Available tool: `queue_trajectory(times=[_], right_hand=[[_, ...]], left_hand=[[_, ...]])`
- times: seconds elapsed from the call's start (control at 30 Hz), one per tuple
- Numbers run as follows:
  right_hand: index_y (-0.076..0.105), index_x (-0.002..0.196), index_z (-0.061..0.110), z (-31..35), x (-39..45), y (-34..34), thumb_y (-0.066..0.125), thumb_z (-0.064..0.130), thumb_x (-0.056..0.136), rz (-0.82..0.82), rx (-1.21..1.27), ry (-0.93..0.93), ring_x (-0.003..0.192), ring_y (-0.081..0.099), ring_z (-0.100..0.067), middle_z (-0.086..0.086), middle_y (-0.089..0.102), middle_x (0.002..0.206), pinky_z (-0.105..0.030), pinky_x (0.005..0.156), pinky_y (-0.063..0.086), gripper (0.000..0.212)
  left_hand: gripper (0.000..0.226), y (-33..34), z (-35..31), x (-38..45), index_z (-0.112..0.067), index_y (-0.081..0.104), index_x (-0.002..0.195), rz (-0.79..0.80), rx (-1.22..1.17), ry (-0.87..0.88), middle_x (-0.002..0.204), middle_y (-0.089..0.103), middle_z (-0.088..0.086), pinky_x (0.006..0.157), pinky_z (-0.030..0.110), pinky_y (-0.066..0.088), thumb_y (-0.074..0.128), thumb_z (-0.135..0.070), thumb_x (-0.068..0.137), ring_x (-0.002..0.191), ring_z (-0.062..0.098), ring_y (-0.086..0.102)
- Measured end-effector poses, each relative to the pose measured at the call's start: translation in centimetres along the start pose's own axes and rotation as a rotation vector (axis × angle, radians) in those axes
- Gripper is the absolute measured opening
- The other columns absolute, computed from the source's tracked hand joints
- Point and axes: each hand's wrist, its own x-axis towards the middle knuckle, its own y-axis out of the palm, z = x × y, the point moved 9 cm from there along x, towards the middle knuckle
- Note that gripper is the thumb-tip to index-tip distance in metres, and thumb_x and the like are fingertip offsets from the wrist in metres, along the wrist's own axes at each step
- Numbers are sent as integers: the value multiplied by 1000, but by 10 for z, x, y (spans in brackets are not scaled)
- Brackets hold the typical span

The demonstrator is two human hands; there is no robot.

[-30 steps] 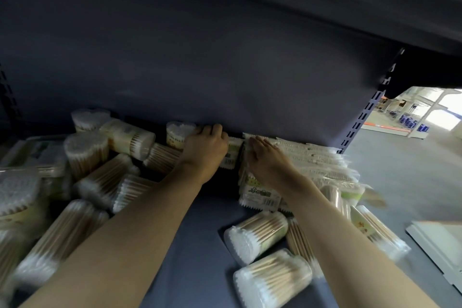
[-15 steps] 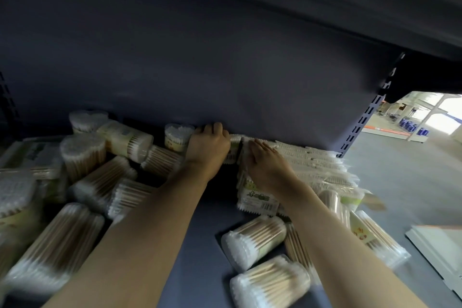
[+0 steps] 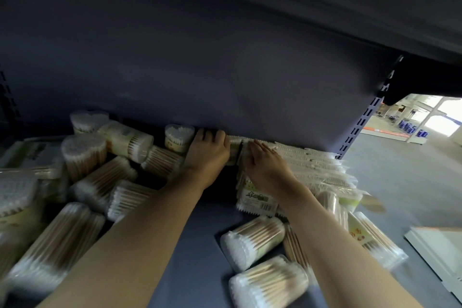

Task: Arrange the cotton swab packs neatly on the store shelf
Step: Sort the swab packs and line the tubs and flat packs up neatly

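Clear plastic wraps every cotton swab pack on this dark shelf (image 3: 200,270). Both hands work at the far edge, against the back panel (image 3: 225,70). The left hand (image 3: 208,151) curls over a small pack (image 3: 233,149) that lies between the two hands. The right hand (image 3: 267,165) rests with its fingers bent on the row of flat bagged packs (image 3: 312,165) that runs off to the right; whether it grips one or only presses I cannot tell.

Cylindrical tubs (image 3: 252,240) lie tipped on their sides in the near right, and more tubs (image 3: 100,182) lie in a jumble on the left, a few upright by the wall.

These packs look light and easy to shift. The bags are probably soft and slick, so they may slide off one another; pressing the row from its end and top should square it. The tubs seem stiffer and likely to roll on their sides, so taking each round its body and standing it on its flat end looks safest.
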Motion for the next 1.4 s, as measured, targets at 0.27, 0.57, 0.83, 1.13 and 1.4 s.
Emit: queue_trajectory(times=[0.27,0.57,0.83,1.13,1.4], right_hand=[[42,134,13,12,-9,-24,41,15,90,-62,8,-23,128,39,-27,-8,44,140,-33,99,35,44],[55,124,14,37,-24,-51,51,4,85,-215,126,-69,117,49,-26,-6,51,130,-34,94,43,40],[60,114,14,75,-31,-48,52,5,82,-257,102,-95,114,51,-29,-9,55,124,-31,89,39,35],[60,113,16,144,-33,-21,49,6,84,-161,218,-206,110,55,-26,-8,60,119,-37,91,46,32],[53,128,18,210,-28,0,44,9,93,-48,326,-417,117,52,-22,-4,54,130,-28,95,40,37]], left_hand=[[77,-7,1,-20,1,-1,146,202,-77,-58,153,6,20,114,45,10,49,-17,90,141,34,7],[48,-34,6,-49,-13,34,141,250,-213,8,154,11,9,116,42,-6,41,-18,94,143,27,-4],[8,-68,52,-93,-12,67,62,-55,-233,-98,74,64,10,75,40,51,69,-17,56,76,31,63],[20,-84,126,-141,-8,69,75,-19,-220,-247,75,65,12,58,36,48,60,-19,61,67,35,61],[40,-72,191,-184,-12,70,85,86,-204,-399,81,66,12,60,37,45,35,-32,76,69,35,60]])
